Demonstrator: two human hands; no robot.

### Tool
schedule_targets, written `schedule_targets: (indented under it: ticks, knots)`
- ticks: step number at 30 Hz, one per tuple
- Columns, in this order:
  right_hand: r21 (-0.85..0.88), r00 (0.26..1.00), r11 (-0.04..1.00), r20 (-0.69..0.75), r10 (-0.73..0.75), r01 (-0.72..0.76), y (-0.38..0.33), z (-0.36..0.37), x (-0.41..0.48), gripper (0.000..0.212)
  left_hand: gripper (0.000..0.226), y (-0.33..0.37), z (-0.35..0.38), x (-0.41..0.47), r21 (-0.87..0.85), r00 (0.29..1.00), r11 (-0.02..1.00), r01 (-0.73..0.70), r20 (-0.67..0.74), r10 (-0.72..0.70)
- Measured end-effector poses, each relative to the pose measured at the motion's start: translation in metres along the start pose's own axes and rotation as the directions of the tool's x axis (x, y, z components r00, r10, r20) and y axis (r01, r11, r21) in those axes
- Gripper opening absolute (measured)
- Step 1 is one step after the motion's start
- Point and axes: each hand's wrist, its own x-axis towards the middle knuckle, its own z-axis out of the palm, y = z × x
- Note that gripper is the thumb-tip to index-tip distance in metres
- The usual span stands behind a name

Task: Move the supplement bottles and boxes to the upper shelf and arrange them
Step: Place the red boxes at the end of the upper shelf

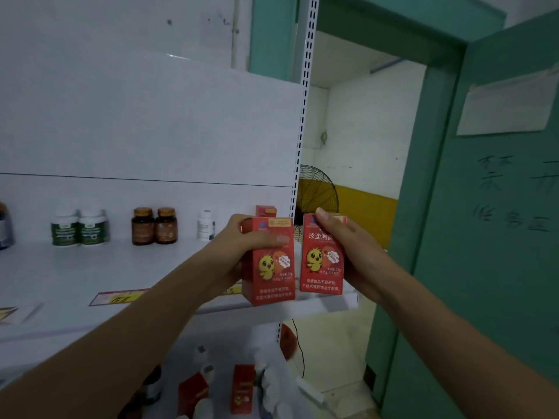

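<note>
Black fan [317,192] behind perforated white upright [307,71], grille partly hidden. Black cable [299,349] hanging below fan. Yellow wall band [372,213] in room beyond. Green door [484,267] open at right, paper sheet [508,104] stuck high on it, handwritten characters [511,192] below sheet. Yellow price label [121,296] on shelf [60,282] front edge.

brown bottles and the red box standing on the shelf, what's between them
One white bottle, between the brown bottles and the red box, in the head view.

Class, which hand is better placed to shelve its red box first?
Probably left: the left hand holds its box directly before the shelved box; the right hand hangs at the shelf end.
</note>
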Motion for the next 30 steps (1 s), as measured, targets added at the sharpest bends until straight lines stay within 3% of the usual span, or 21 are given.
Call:
schedule_targets:
  ticks: [3,10,15,21,24,28,30]
  knots:
    - [0.012,1.0,1.0,0.008,-0.018,0.018,0.01,-0.026,0.043,0.057,0.042,-0.008,0.003,0.046,0.023,0.995,0.999,-0.049,-0.088,0.051]
    - [-0.085,0.999,0.996,0.042,-0.02,0.023,0.048,-0.083,0.155,0.061,0.039,-0.03,0.003,0.158,0.257,0.963,0.965,-0.052,-0.244,0.117]
    - [-0.255,0.994,0.966,0.106,-0.007,0.034,0.075,-0.105,0.225,0.052,0.051,-0.049,0.0,0.217,0.322,0.909,0.946,0.025,-0.401,0.112]
    - [-0.289,0.991,0.957,0.135,0.021,0.019,0.101,-0.11,0.282,0.05,0.043,-0.072,-0.011,0.255,0.338,0.876,0.94,0.047,-0.466,0.124]
    - [-0.357,0.983,0.933,0.181,0.025,0.042,0.101,-0.109,0.301,0.059,0.054,-0.077,-0.019,0.263,0.364,0.88,0.929,0.074,-0.462,0.111]
    - [-0.572,0.975,0.814,0.221,0.038,0.098,0.105,-0.108,0.319,0.069,0.095,-0.08,-0.029,0.27,0.466,0.907,0.855,0.228,-0.422,-0.012]
    - [-0.626,0.975,0.77,0.22,0.026,0.121,0.105,-0.106,0.328,0.067,0.089,-0.079,-0.031,0.274,0.444,0.928,0.866,0.231,-0.369,-0.058]
